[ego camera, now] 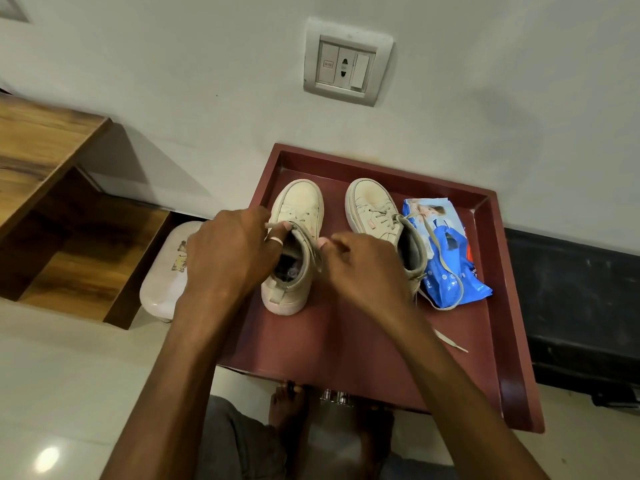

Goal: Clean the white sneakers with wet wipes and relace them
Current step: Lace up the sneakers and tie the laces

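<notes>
A pale plastered wall with a grey switch plate [346, 62] backs a dark red worktop [512, 341], smooth and rimmed like a tray. The left hand [228, 251] has a narrow grip: thumb and curled fingers pinch a flat, woven lace [273, 225] at the left side of the left sneaker [298, 202]'s collar. The right hand [363, 268] also has a tight grip, thumb and forefinger meeting at the collar's right edge; whether they hold lace or only the padded collar is hard to tell. This sneaker stands upright between the two grips, toe pointing away, its off-white upper smooth and scuffed. Just right of the right grip stands the right sneaker [372, 206], laced, with a thick rubbery sole. Its long lace end [450, 341] trails over a crinkled blue wipes pack [450, 271] lying beyond it. Left of the left grip stands a glossy white rounded box [166, 271].
</notes>
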Action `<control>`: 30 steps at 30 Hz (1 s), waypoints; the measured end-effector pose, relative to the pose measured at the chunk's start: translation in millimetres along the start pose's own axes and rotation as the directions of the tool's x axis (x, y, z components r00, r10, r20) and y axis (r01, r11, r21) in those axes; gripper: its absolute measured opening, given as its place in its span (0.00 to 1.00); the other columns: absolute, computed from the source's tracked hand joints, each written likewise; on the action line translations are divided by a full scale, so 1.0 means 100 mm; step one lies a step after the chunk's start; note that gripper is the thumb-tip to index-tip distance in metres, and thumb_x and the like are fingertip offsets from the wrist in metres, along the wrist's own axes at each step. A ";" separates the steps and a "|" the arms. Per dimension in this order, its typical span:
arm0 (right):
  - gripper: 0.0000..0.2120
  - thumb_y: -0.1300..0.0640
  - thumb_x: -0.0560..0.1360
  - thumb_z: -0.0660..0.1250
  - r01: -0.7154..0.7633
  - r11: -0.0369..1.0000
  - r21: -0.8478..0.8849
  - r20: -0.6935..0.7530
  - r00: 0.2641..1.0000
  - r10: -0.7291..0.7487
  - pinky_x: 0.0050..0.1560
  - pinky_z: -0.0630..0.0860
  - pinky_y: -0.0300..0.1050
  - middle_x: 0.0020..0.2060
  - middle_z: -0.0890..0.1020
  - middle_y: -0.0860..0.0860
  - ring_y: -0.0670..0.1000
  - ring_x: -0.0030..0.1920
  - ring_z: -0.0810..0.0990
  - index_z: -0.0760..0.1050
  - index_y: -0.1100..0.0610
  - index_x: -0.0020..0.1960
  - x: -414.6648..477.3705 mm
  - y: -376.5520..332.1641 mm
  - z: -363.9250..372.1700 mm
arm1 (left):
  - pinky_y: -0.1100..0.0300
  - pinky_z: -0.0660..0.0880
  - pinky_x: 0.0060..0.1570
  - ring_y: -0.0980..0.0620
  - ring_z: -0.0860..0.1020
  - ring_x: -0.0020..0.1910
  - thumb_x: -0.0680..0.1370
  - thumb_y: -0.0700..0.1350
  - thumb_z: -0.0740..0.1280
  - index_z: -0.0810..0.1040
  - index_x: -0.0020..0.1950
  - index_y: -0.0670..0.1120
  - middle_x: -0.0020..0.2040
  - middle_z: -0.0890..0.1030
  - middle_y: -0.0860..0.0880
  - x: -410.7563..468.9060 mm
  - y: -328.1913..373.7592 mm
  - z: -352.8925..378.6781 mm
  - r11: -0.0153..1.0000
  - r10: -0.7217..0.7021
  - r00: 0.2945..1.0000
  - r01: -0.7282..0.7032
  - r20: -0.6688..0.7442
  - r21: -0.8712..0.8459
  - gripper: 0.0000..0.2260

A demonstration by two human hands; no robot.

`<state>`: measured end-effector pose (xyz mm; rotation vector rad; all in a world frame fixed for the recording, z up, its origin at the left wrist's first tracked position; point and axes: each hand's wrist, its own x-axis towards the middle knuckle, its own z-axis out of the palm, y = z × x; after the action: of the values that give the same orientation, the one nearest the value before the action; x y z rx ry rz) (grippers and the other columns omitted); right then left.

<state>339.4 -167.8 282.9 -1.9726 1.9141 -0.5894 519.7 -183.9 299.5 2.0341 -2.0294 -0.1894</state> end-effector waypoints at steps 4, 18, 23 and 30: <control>0.11 0.49 0.78 0.63 -0.052 0.999 0.009 -0.188 0.981 0.053 0.47 0.78 0.50 0.43 0.86 0.48 0.50 0.44 0.82 0.83 0.52 0.49 0.06 0.22 -0.34 | 0.46 0.81 0.46 0.42 0.81 0.53 0.81 0.55 0.67 0.82 0.60 0.47 0.54 0.84 0.47 0.01 0.18 0.02 0.988 0.075 0.985 -0.094 -0.156 -0.120 0.15; 0.09 0.53 0.78 0.65 -0.233 0.963 -0.137 -0.023 0.972 0.232 0.37 0.69 0.41 0.47 0.84 0.52 0.50 0.42 0.77 0.81 0.55 0.54 0.10 0.78 -0.54 | 0.49 0.79 0.53 0.49 0.82 0.55 0.81 0.55 0.67 0.79 0.69 0.49 0.59 0.83 0.48 -0.15 0.91 0.36 0.864 0.263 0.964 -0.251 -0.033 -0.436 0.19; 0.07 0.55 0.75 0.66 -0.239 0.958 -0.160 0.058 0.966 0.251 0.31 0.66 0.36 0.42 0.83 0.52 0.51 0.41 0.77 0.78 0.56 0.51 0.01 0.64 -0.53 | 0.51 0.79 0.53 0.49 0.83 0.54 0.80 0.55 0.67 0.77 0.70 0.47 0.60 0.84 0.48 -0.14 0.87 0.40 0.888 0.255 0.965 -0.207 0.066 -0.411 0.21; 0.11 0.54 0.70 0.70 -0.223 0.962 -0.158 0.168 0.954 0.249 0.32 0.66 0.44 0.41 0.81 0.53 0.55 0.43 0.79 0.74 0.59 0.48 -0.32 0.41 -0.50 | 0.55 0.78 0.49 0.50 0.83 0.50 0.78 0.56 0.70 0.81 0.65 0.47 0.49 0.86 0.50 -0.15 0.78 0.33 0.934 0.255 0.929 -0.165 0.268 -0.317 0.19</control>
<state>278.2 -135.5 302.9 -1.7664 2.0773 -0.2056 435.7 -170.7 287.7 1.6733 -2.2246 -0.7536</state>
